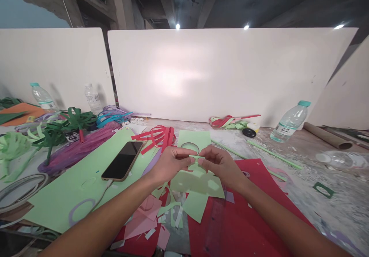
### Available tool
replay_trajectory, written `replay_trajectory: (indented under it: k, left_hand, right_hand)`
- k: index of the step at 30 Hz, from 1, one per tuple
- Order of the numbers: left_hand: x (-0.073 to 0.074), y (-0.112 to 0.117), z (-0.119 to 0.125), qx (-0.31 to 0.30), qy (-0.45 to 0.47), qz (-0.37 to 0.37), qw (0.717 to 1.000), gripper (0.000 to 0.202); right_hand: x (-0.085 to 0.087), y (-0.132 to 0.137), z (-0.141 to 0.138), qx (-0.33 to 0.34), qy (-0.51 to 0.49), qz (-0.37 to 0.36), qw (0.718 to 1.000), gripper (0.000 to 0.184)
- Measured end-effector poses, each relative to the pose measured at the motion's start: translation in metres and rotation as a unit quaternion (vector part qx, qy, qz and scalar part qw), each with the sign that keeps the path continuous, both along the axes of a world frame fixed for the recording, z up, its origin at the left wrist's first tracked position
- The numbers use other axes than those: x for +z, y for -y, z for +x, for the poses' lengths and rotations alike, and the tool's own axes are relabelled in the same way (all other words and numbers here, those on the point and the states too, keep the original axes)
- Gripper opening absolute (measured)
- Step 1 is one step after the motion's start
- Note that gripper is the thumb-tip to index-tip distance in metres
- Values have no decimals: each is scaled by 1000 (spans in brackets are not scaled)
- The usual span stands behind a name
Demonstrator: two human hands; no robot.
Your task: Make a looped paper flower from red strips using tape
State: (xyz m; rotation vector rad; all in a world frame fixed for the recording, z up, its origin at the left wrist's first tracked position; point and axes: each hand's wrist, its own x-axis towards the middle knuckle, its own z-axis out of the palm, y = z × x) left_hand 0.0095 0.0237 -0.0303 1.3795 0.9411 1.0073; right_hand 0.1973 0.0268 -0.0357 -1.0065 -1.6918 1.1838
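Note:
My left hand (170, 164) and my right hand (220, 166) meet above the middle of the table. Both pinch a thin light green paper strip (197, 157) between thumb and fingertips, one hand at each end. Under the hands lie light green paper cut-outs (198, 186) on a red sheet (245, 218). Just behind the hands rests a pale green sheet (193, 138) with a tape ring (190, 147) on it. Red paper strips (157, 135) lie to the left of that.
A phone (123, 160) on a cable lies on a large green sheet (72, 187) at left. Curled green and purple paper strips (63, 134) pile at far left. Water bottles (290, 121) (43, 97), a cardboard tube (327, 136) and white partition boards (225, 72) stand behind.

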Motion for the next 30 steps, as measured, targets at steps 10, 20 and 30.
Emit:
replay_trajectory:
  k: [10,20,30]
  left_hand:
    - [-2,-1,1,-10,16,-20,1000,33]
    - [-3,-1,0,-5,29,-30,999,29]
    - [-3,-2,-1,-25,51,-41,998,28]
  right_hand:
    - [0,1,-1,-16,-13,24,1000,20]
    - [-3,1,0,-10,-23,20,999,18]
    - [-9,-4,2,-7,-7,25,1000,18]
